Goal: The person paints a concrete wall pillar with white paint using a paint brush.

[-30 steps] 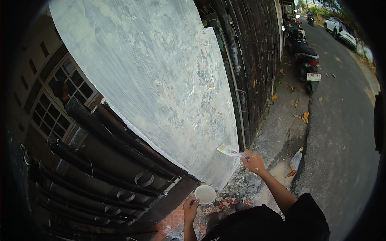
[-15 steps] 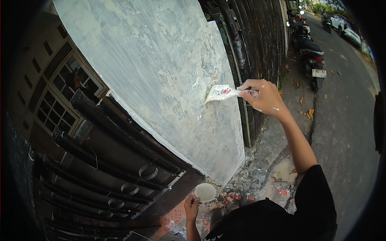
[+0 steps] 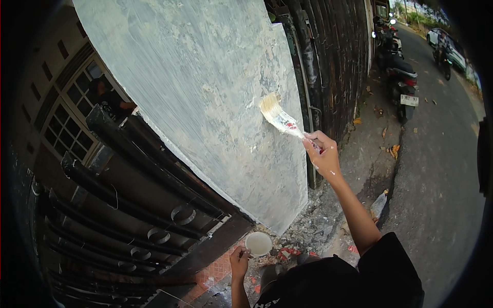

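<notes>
My right hand [image 3: 323, 153], spotted with white paint, grips the handle of a flat paintbrush [image 3: 281, 119]. Its wide cream bristles point up and left against the grey-white wall [image 3: 205, 102], whose surface is patchy and streaked with paint. Low in front of me, my left hand [image 3: 240, 261] is closed on the rim of a small round tub [image 3: 258, 244] with pale, whitish contents. The tub stays below the wall's bottom corner, apart from the brush.
A black metal gate [image 3: 144, 179] with thick bars stands left of the wall. Dark slats [image 3: 334, 66] adjoin it on the right. Parked motorcycles [image 3: 400, 77] line the road [image 3: 436, 154], where a rider passes. Another person [image 3: 110, 100] is behind the gate. Rubble [image 3: 308, 226] lies below.
My right hand has moved down, and the brush has swung from nearly level to bristles up. My left hand still holds the tub. The rider on the road has come nearer.
</notes>
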The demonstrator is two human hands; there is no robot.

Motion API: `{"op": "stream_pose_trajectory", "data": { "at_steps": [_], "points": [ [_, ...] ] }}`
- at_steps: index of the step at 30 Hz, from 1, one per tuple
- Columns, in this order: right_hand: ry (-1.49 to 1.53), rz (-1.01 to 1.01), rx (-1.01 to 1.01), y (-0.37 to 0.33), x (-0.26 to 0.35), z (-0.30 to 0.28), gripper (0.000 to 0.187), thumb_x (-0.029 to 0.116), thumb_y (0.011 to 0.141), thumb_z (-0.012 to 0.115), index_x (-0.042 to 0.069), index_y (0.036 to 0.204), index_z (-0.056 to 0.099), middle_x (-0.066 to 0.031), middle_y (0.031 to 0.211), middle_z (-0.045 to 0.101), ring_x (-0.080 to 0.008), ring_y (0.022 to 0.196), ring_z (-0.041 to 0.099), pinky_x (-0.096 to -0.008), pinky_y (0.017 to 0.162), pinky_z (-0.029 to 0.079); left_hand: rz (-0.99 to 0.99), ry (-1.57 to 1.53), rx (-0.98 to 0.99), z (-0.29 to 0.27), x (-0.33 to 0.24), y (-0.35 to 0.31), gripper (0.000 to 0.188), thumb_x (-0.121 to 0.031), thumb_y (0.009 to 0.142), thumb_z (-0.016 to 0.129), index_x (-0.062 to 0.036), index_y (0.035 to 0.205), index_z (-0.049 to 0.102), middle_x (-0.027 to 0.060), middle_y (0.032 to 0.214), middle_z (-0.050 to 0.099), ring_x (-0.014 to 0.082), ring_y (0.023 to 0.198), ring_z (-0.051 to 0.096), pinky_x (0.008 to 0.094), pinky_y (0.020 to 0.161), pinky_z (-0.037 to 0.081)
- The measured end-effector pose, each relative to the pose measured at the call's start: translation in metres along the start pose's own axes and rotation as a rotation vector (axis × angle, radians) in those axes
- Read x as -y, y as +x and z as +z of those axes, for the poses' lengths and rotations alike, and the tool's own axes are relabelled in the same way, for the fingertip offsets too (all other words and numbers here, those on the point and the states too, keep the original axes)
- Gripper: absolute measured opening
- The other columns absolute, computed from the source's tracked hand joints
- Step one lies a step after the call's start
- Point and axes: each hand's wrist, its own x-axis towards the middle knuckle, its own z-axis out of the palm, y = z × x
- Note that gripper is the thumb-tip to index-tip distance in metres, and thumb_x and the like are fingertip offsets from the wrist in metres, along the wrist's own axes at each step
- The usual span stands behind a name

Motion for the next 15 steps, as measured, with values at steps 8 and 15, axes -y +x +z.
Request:
{"op": "stream_pose_trajectory", "data": {
  "at_steps": [8, 15],
  "points": [
    [-0.385, 0.086, 0.110, -0.051, -0.030, -0.025, 0.017, 0.021, 0.073, 0.061, 0.008, 0.083, 0.058, -0.0117, 0.061, 0.056, -0.0257, 0.050, 0.052, -0.0311, 0.049, 0.041, 0.072, -0.046, 0.055, 0.026, -0.009, 0.016, 0.008, -0.003, 0.075, 0.051, -0.0011, 0.068, 0.052, 0.0023, 0.060, 0.053, 0.0074, 0.055, 0.050, 0.0206, 0.051, 0.039],
    [-0.487, 0.228, 0.550, -0.050, 0.028, -0.079, 0.012, 0.021, 0.073, 0.060, 0.010, 0.078, 0.060, -0.0104, 0.060, 0.056, -0.0279, 0.059, 0.055, -0.0328, 0.052, 0.041, 0.110, -0.078, 0.032, 0.049, -0.040, 0.025, 0.007, -0.003, 0.077, 0.050, 0.0011, 0.071, 0.050, 0.0033, 0.063, 0.052, 0.0081, 0.059, 0.050, 0.0221, 0.056, 0.040]
  ]
}}
